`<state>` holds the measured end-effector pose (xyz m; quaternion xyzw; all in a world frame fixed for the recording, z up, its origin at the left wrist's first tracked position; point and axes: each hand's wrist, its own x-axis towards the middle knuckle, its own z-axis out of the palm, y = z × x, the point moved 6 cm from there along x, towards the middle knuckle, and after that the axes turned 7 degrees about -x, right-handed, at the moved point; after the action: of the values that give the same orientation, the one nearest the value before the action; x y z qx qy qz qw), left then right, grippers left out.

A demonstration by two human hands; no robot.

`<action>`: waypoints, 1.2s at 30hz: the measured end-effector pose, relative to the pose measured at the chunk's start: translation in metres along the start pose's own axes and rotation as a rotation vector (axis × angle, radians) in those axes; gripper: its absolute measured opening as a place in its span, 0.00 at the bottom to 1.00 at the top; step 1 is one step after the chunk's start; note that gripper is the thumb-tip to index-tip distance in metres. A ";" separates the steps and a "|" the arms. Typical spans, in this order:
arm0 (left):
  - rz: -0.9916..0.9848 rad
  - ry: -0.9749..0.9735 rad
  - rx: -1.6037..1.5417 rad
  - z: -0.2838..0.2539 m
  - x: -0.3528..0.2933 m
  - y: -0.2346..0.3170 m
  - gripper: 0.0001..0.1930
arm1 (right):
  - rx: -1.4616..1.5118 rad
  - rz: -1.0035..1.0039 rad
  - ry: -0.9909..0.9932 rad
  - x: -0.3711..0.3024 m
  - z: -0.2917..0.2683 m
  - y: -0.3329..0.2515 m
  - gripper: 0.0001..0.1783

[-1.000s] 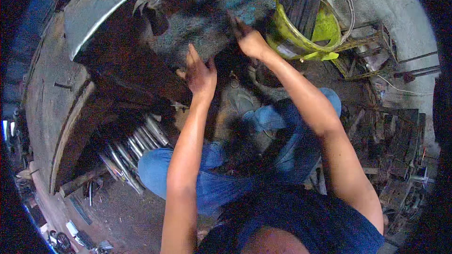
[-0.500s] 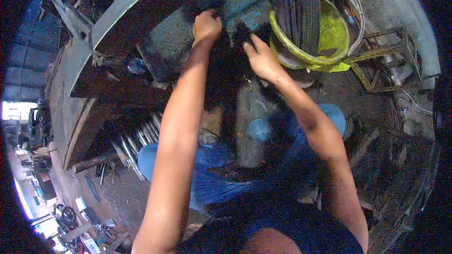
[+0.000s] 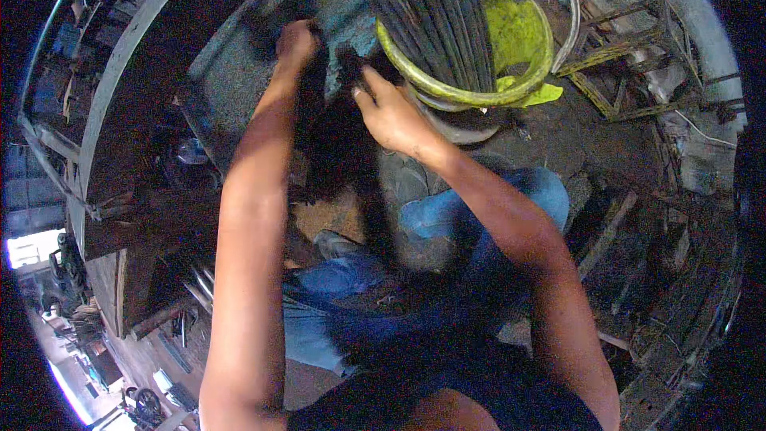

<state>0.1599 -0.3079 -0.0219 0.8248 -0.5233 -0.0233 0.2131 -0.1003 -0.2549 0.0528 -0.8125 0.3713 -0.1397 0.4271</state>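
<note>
My left hand [image 3: 298, 46] is closed in a fist over a dusty grey-blue metal tray or plate [image 3: 227, 72]. Whatever it grips is lost in shadow. To its right, my right hand [image 3: 391, 116] has thumb and fingers around the edge of a dark, blurred thing [image 3: 349, 68] whose kind does not show. Close beside that hand stands a yellow-green bucket [image 3: 459, 98], from which a thick bundle of long dark rods or strips [image 3: 435, 20] leans up and to the left.
A curved grey metal edge [image 3: 120, 56] runs along the left. Right of the bucket lies a rusty yellowish angle-iron frame [image 3: 610, 72]. My knees in blue jeans [image 3: 531, 195] are below my arms. Assorted tools and scrap [image 3: 100, 359] cover the floor at lower left.
The whole view has swung, so the bucket and both hands sit further left in the picture. Both hands keep a similar closed pose over the tray.
</note>
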 end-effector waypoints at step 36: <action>0.005 0.222 -0.351 -0.160 -0.168 0.131 0.15 | -0.058 0.080 -0.008 0.024 0.024 0.015 0.21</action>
<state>0.0143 -0.1566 0.1418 0.7712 -0.4864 -0.0225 0.4101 -0.0779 -0.2638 0.0239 -0.8095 0.4058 -0.1085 0.4102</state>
